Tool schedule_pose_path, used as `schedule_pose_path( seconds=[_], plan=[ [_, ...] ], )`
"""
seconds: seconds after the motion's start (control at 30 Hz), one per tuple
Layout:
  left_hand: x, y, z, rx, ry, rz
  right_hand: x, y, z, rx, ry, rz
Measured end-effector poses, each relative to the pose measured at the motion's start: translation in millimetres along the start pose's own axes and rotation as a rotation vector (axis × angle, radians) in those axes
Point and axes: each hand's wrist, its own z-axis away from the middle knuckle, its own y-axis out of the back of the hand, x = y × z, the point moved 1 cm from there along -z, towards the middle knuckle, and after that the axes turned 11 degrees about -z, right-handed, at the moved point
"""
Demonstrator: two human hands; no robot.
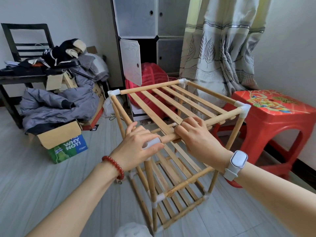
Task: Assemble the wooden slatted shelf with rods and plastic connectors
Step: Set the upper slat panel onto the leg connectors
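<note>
The wooden shelf frame [171, 103] stands on the floor in front of me, with slatted tiers at the top and lower down, joined by white plastic connectors. My left hand [140, 146] grips the near top corner connector [152, 142], fingers curled over it. My right hand [196, 135] curls round the near top rod [171, 137] just to the right of that connector. Other white connectors sit at the far left corner [114, 93], the far corner [183, 82] and the right corner [243, 108].
A red plastic stool [273, 117] stands close to the shelf's right side. A cardboard box [65, 142] under a heap of grey clothes lies to the left. Behind are a cube cabinet [150, 40], a red bag [152, 76] and a curtain [218, 48].
</note>
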Motion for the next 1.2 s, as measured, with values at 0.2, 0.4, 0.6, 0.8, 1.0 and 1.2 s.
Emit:
schedule_pose_path(
  seconds=[0.2,0.4,0.6,0.8,1.0,1.2],
  plan=[
    [4.1,-6.5,-1.2,-0.004,-0.006,0.0,-4.1,-6.1,-0.5,-0.011,-0.017,0.001],
    [10.9,-8.5,-4.8,0.037,-0.01,-0.001,0.2,2.3,2.1,-0.117,-0.09,-0.123],
    [13.5,-6.5,-8.1,0.021,-0.021,0.109,15.9,25.3,10.4,-0.183,-0.479,-0.677],
    [6.6,-13.7,-4.0,0.03,-0.023,0.019,53.7,42.6,36.5,0.07,-0.703,-0.835],
    [-1.8,-21.5,-21.7,0.034,-0.036,-0.241,98.2,68.8,51.8,0.069,-0.92,-0.596],
    [-34.8,-14.8,-52.7,-0.025,0.392,-0.394,49.3,77.1,12.8,-0.332,-0.748,-0.31]
  ],
)
